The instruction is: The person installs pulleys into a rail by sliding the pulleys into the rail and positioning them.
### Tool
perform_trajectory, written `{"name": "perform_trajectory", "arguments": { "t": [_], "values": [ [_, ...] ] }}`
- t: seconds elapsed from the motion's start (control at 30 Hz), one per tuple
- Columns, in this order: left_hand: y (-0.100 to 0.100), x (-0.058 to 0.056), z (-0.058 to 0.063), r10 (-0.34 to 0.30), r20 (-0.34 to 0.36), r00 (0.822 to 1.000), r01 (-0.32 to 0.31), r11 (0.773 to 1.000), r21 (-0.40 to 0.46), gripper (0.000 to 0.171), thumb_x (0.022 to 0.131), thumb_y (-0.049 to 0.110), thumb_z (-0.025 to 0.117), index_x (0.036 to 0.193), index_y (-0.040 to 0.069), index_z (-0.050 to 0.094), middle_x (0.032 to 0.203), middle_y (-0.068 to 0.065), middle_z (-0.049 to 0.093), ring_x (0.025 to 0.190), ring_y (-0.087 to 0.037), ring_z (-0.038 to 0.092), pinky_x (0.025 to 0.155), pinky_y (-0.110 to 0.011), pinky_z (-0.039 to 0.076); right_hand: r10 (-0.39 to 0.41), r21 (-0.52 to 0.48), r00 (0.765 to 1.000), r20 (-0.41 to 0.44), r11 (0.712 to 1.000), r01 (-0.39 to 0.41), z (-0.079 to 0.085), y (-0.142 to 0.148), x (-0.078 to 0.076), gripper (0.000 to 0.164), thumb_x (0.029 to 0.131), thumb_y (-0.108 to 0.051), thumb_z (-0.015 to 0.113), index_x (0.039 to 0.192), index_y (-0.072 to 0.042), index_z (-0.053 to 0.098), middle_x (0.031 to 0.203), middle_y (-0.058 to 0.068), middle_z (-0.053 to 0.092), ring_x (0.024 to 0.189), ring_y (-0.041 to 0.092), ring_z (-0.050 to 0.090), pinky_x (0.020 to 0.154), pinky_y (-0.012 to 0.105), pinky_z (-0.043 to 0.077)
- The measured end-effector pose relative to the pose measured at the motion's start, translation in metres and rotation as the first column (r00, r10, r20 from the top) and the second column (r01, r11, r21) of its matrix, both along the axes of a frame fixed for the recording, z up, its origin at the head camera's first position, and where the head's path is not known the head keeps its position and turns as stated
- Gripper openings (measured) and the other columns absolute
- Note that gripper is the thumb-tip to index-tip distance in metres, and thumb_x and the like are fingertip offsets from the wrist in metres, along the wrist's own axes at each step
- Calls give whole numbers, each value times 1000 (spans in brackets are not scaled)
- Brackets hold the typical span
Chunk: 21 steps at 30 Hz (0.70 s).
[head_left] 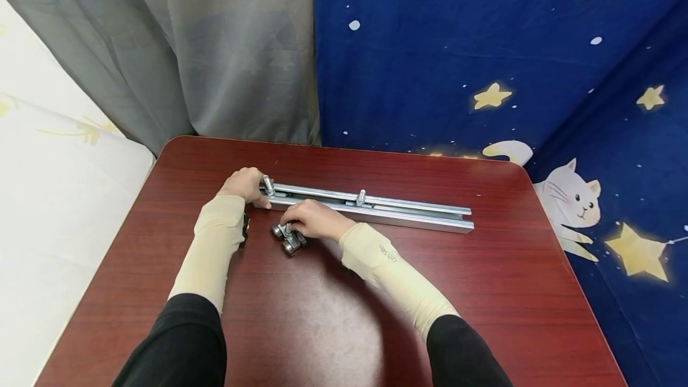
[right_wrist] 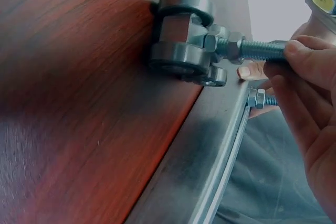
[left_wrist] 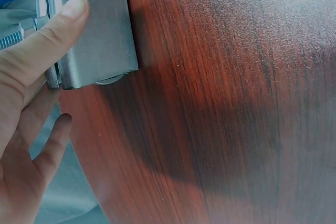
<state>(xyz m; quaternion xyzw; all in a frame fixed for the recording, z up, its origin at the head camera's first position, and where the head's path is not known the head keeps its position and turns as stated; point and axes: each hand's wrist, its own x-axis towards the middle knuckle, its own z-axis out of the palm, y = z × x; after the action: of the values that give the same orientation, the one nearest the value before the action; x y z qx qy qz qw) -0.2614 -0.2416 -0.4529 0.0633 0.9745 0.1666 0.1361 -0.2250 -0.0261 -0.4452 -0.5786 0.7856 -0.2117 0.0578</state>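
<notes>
A long silver metal channel rail (head_left: 408, 216) lies across the red-brown table, its slot facing up. Threaded bolts with nuts stand up from the slot, one bolt (head_left: 267, 184) at the left end and another bolt (head_left: 361, 197) near the middle. My left hand (head_left: 243, 185) grips the rail's left end, the thumb (left_wrist: 60, 27) flat on its near side face. In front of the rail, my right hand (head_left: 318, 218) pinches the threaded stem (right_wrist: 262, 51) of a roller trolley (right_wrist: 181, 34). That trolley has dark steel wheels and sits outside the rail, close over the table.
The table (head_left: 258, 327) has rounded far corners. Behind it hang a grey curtain (head_left: 247, 46) and a blue curtain (head_left: 408, 64) with stars. A white surface (head_left: 64, 208) adjoins the left edge.
</notes>
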Motion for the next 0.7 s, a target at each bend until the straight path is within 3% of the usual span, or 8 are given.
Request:
{"name": "perform_trajectory", "arguments": {
  "t": [0.27,0.7],
  "values": [
    [2,0,0,10,5,1000,-10,1000,12,57,58,27,84,110,11,67,97,-9,66,82,-24,55,79,-43,45,-21,34,1000,0,999,21,5,7,5,17,82,-4,62,97,-6,69,97,1,68,91,10,61,84,18,43],
    [0,2,1,5,7,1000,-6,1000,16,44,59,27,84,96,8,69,87,-7,64,73,-22,50,71,-39,43,-52,26,998,-24,998,53,6,28,10,17,81,-2,61,95,-5,69,93,2,68,88,10,62,82,20,45]
  ]
}}
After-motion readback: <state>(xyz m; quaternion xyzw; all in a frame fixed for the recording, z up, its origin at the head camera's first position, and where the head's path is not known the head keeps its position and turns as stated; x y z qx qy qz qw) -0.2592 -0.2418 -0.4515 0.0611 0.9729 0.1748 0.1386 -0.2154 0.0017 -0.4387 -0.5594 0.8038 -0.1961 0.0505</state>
